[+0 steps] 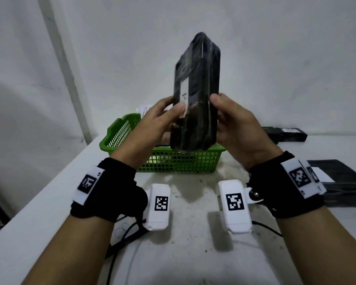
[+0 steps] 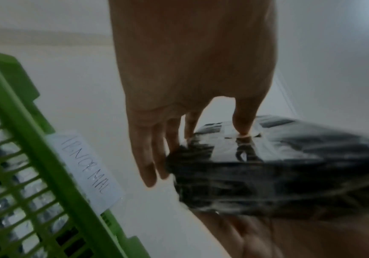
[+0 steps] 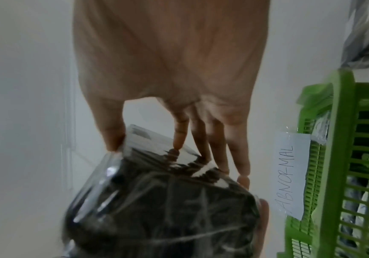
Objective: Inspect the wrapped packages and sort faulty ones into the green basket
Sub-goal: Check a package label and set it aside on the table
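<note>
I hold a black package [image 1: 197, 89] wrapped in clear film upright above the green basket [image 1: 121, 132], a white label on its near face. My left hand [image 1: 162, 118] grips its lower left side, thumb on the label. My right hand [image 1: 228, 122] grips the lower right edge. In the left wrist view the package [image 2: 289, 165] lies between thumb and fingers [image 2: 148, 167]. The right wrist view shows the package [image 3: 163, 200] pinched by thumb and fingers [image 3: 201, 139], with the basket [image 3: 338, 157] to the right.
The basket carries a paper label reading ABNORMAL [image 3: 289, 174] and holds wrapped items. Two more black packages lie on the white table at right, one far [image 1: 286, 133], one near [image 1: 341, 182]. Cables [image 1: 127, 233] run across the table near me.
</note>
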Demonstrator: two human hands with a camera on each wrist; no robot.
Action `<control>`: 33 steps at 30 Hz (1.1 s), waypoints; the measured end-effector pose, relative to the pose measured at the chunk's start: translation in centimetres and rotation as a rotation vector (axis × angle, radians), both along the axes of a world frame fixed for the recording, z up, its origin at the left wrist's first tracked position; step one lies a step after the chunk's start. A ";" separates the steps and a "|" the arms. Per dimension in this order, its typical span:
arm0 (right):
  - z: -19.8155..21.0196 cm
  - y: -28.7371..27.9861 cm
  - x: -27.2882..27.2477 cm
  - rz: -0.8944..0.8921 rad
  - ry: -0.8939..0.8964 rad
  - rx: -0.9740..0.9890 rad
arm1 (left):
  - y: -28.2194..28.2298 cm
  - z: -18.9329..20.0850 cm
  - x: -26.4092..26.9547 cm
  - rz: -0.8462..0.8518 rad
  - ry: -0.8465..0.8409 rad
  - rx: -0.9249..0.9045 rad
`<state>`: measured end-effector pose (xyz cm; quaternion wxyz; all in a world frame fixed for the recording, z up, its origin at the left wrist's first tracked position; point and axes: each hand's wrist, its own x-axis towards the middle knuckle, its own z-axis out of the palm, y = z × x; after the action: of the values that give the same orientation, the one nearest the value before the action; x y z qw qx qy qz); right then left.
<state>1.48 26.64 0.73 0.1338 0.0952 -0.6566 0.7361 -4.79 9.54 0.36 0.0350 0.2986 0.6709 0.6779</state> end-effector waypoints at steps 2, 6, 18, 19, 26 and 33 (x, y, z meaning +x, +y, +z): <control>0.0 0.1 -0.3 -0.037 -0.024 0.001 | -0.3 0.0 0.0 0.063 -0.030 0.058; -0.3 0.0 -0.6 -0.069 0.034 0.095 | -0.3 -0.1 -0.2 0.148 0.066 0.030; -0.9 0.5 -1.4 -0.177 0.055 0.009 | -0.3 0.1 0.2 0.072 0.145 0.038; -0.9 0.6 -1.3 -0.169 0.055 0.024 | -0.3 0.1 0.3 0.076 0.150 0.036; -0.9 1.3 -1.0 -0.556 0.142 0.516 | -1.1 0.0 -1.1 0.222 0.271 -0.157; 0.5 2.5 0.0 -0.057 0.060 0.081 | -1.9 0.9 -0.6 -0.002 0.192 -0.112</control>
<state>1.45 29.18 1.26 0.1704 0.1039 -0.6840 0.7017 -5.38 7.69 1.25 -0.0121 0.3602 0.7078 0.6075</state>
